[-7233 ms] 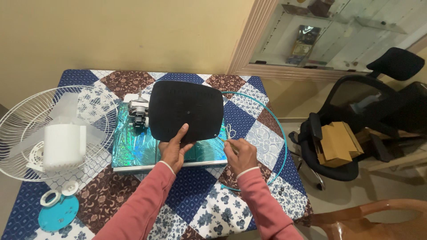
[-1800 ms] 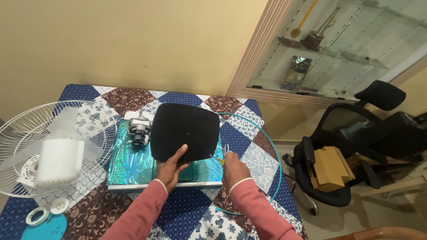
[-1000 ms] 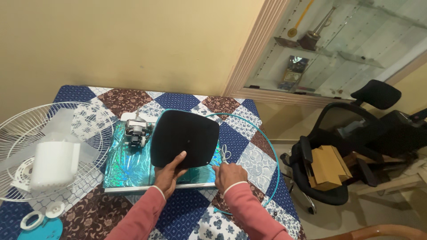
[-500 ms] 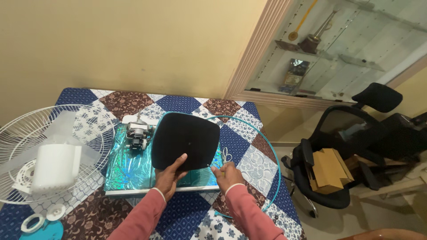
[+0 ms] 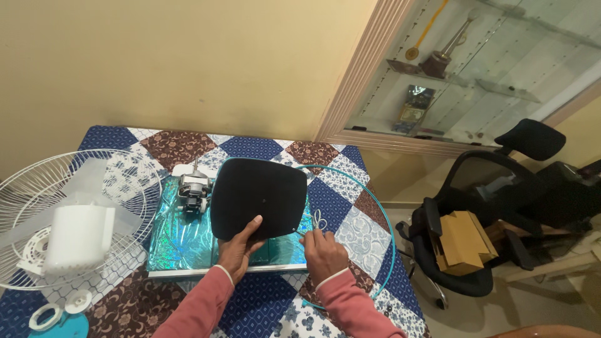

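Item: rounded-square black plastic base plate (image 5: pixel 259 198), tilted up on its near edge over a shiny teal holographic board (image 5: pixel 181 235) on the table with the blue, brown and white patchwork cloth (image 5: pixel 250 145).

Left hand (image 5: pixel 238 245): fingers curled under the plate's near edge, thumb laid on its upper face; it has hold of the plate and props it.

Right hand (image 5: pixel 323 255): fingers pinched close together at the plate's lower right corner. A thin tool or a screw seems to be between the fingertips, but it is too small to tell. A loop of thin white cord (image 5: pixel 320 220) lies just beside this hand.

Step in hand, as judged: work on a fastening point at the plate's corner while the other hand steadies it. The next move would call for the plate held at the same tilt and fine alignment of the fingertips with that corner.

Nearby: small grey metal fan motor (image 5: pixel 192 189) with its shaft upright, on the board just left of the plate; thin teal ring (image 5: pixel 387 228) lying on the cloth, partly under the board.

Containers: white wire fan guard (image 5: pixel 134 170), lying dished like a basket at the table's left end, holds translucent fan blades (image 5: pixel 94 175) and a white plastic housing (image 5: pixel 78 230). Black office chair (image 5: pixel 476 213) beside the table carries a brown cardboard box (image 5: pixel 464 239) on its seat.
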